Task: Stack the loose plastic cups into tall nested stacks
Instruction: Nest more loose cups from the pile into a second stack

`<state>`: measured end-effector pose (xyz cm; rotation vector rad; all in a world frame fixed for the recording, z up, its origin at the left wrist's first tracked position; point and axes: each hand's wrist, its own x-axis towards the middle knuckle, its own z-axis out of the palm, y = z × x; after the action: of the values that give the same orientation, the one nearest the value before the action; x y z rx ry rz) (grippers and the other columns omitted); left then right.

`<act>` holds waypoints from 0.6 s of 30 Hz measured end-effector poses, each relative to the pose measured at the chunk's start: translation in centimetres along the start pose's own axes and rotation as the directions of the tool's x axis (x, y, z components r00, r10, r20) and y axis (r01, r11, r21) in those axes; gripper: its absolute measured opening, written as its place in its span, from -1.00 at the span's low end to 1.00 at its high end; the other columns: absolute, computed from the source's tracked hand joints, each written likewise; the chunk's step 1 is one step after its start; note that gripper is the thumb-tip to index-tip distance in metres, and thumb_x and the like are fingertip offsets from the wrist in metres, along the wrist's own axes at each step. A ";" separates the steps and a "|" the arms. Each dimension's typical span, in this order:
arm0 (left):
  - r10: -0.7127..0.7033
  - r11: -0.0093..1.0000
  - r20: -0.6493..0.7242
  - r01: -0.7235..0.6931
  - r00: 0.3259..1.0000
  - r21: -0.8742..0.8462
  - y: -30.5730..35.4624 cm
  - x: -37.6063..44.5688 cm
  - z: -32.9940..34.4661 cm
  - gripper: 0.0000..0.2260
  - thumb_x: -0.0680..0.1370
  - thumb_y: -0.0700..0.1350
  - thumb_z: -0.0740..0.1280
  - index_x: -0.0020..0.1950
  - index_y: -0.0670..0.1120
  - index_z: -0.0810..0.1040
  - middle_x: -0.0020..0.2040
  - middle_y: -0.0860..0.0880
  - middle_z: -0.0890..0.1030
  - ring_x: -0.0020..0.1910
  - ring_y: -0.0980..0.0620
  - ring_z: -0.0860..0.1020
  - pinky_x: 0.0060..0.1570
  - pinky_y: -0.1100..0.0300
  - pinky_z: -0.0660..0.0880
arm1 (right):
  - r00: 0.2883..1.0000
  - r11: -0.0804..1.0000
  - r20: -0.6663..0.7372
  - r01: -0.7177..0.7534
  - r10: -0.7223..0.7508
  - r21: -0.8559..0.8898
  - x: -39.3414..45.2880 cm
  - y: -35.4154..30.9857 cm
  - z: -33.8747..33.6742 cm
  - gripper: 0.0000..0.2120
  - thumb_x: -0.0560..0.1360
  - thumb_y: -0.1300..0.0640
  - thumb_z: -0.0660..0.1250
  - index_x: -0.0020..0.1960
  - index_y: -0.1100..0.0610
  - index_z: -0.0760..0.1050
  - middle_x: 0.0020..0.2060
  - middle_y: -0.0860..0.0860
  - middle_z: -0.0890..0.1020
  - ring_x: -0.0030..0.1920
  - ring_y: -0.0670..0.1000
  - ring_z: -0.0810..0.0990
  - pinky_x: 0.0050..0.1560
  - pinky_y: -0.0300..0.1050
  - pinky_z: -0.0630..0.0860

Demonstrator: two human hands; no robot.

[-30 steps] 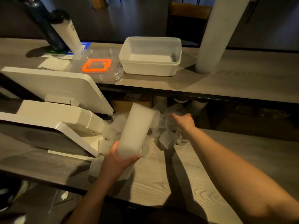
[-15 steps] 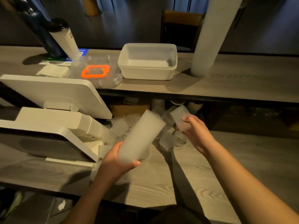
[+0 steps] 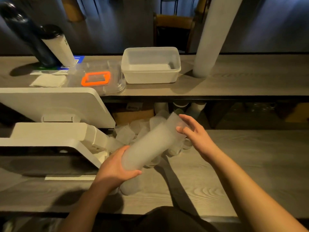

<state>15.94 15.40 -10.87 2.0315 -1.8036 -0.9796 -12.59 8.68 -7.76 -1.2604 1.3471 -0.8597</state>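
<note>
My left hand (image 3: 115, 168) grips the lower end of a long nested stack of frosted plastic cups (image 3: 147, 148), which tilts up to the right above the wooden counter (image 3: 234, 164). At the stack's upper end sits one more frosted cup (image 3: 173, 122), held between the thumb and fingers of my right hand (image 3: 197, 136). Behind the stack, a heap of several loose cups (image 3: 127, 134) lies on the counter. More frosted cups (image 3: 130, 186) lie on the counter just under my left hand.
A white screen terminal (image 3: 50, 104) stands close at the left. On the raised shelf (image 3: 250, 84) are a white tub (image 3: 150, 66), an orange-rimmed clear lid (image 3: 96, 78), a black-lidded white tumbler (image 3: 58, 46), a dark bottle (image 3: 28, 34) and a tall white column (image 3: 210, 36).
My right hand lifted a single cup from the heap and brought it to the stack's upper end. My left hand tilted the stack further to the right.
</note>
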 end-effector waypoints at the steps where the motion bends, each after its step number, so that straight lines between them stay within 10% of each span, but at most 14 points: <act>1: 0.009 1.000 0.006 -0.009 1.000 0.005 0.0 0.1 -0.1 -0.15 0.18 0.29 0.57 0.39 0.17 0.33 0.19 0.15 0.49 0.12 0.09 0.49 0.13 0.02 0.51 | 1.000 1.000 0.000 -0.003 0.003 0.003 -0.1 -0.1 0.2 -0.49 0.56 -0.01 0.36 0.48 -0.10 0.33 0.30 -0.17 0.45 0.25 -0.20 0.44 0.01 -0.37 0.39; 8: 0.056 0.998 0.031 -0.055 0.998 -0.016 -0.3 0.7 -0.3 -0.18 0.22 0.22 0.61 0.40 0.16 0.33 0.21 0.16 0.47 0.14 0.10 0.48 0.13 0.06 0.50 | 0.996 0.996 -0.053 -0.073 0.076 0.057 -0.1 -0.6 1.8 -0.53 0.58 -0.05 0.32 0.46 -0.03 0.35 0.25 -0.12 0.47 0.17 -0.16 0.48 -0.04 -0.29 0.42; 15: 0.032 0.995 0.034 -0.028 0.999 -0.093 -0.1 1.8 0.0 -0.20 0.24 0.20 0.61 0.38 0.15 0.32 0.18 0.12 0.46 0.12 0.06 0.48 0.07 0.09 0.51 | 0.983 0.981 0.120 -0.154 0.140 0.118 0.6 1.0 3.8 -0.28 0.52 -0.44 -0.04 0.58 -0.13 0.17 0.50 -0.19 0.27 0.47 -0.12 0.24 0.49 -0.01 0.19; 18: -0.034 0.984 0.045 0.041 0.998 -0.172 -0.2 2.4 0.1 -0.27 0.26 0.15 0.62 0.31 0.13 0.33 0.13 0.08 0.47 0.06 0.07 0.49 -0.07 0.19 0.47 | 0.981 0.966 -0.021 -0.188 0.195 0.178 2.2 2.5 3.5 -0.23 0.49 -0.43 0.00 0.58 -0.07 0.16 0.46 -0.13 0.33 0.44 -0.05 0.34 0.51 0.06 0.25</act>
<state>16.09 13.23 -11.83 1.9594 -1.6426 -1.1545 -9.50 7.55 -11.27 -0.9653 1.3673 -0.8496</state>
